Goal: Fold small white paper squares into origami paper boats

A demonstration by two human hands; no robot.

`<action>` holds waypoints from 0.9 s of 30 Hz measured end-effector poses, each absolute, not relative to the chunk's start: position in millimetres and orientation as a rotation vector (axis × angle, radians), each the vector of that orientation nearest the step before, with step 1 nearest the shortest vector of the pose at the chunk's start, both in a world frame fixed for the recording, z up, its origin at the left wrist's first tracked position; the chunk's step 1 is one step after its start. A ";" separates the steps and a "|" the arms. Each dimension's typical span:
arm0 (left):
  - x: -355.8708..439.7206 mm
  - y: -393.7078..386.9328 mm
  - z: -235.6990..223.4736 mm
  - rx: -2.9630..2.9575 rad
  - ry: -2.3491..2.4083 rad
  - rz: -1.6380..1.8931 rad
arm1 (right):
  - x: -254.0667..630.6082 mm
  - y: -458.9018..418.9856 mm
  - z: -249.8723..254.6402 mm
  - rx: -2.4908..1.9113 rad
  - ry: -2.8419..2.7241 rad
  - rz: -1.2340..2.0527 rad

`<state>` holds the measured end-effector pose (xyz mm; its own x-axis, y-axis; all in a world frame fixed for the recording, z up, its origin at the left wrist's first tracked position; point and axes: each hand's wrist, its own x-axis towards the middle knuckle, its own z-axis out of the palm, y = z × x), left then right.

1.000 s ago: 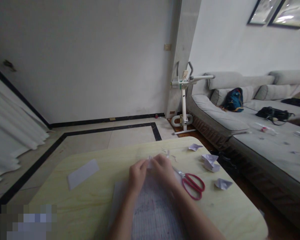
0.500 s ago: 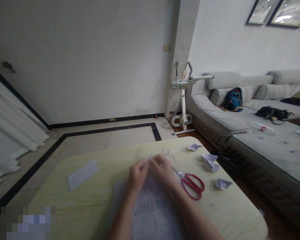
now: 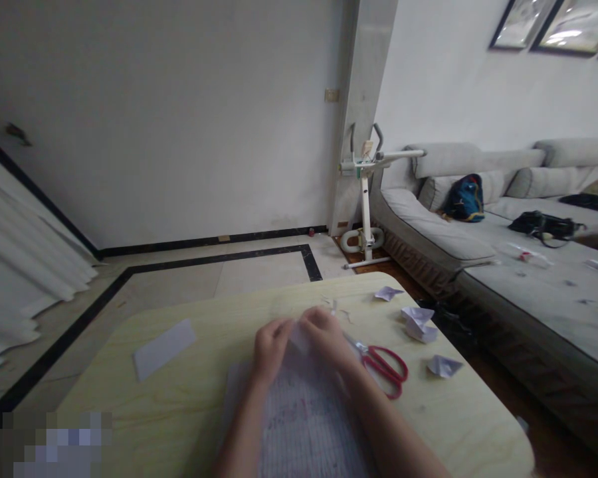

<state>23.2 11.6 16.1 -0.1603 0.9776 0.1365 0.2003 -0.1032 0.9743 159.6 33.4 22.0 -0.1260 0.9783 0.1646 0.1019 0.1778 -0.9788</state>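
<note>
White paper [image 3: 300, 335], small and partly hidden, is pinched between the fingertips of the left hand [image 3: 273, 342] and the right hand [image 3: 323, 332], which nearly meet above the far end of a lined, written-on sheet [image 3: 303, 425]. Just right of the right hand lie red-handled scissors [image 3: 386, 368], with thin paper scraps [image 3: 346, 315] beyond it, folded paper pieces [image 3: 419, 324] farther right, and a blank paper strip [image 3: 164, 348] well apart at left on the pale wooden table [image 3: 179, 425].

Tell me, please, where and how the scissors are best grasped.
I would grip the scissors by their red loops, coming from the right, since the loops lie on that side while the blades point away to the left, toward the right hand.
</note>
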 end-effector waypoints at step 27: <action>32.0 10.8 20.0 1.116 1.228 1.267 | 160.8 38.6 13.5 -1.147 -1.324 1.064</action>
<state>32.0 10.8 20.0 -0.0677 0.9974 -0.0262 -0.0574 0.0223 0.9981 160.8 38.6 13.5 -0.0035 0.9889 0.1488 0.0673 0.1487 -0.9866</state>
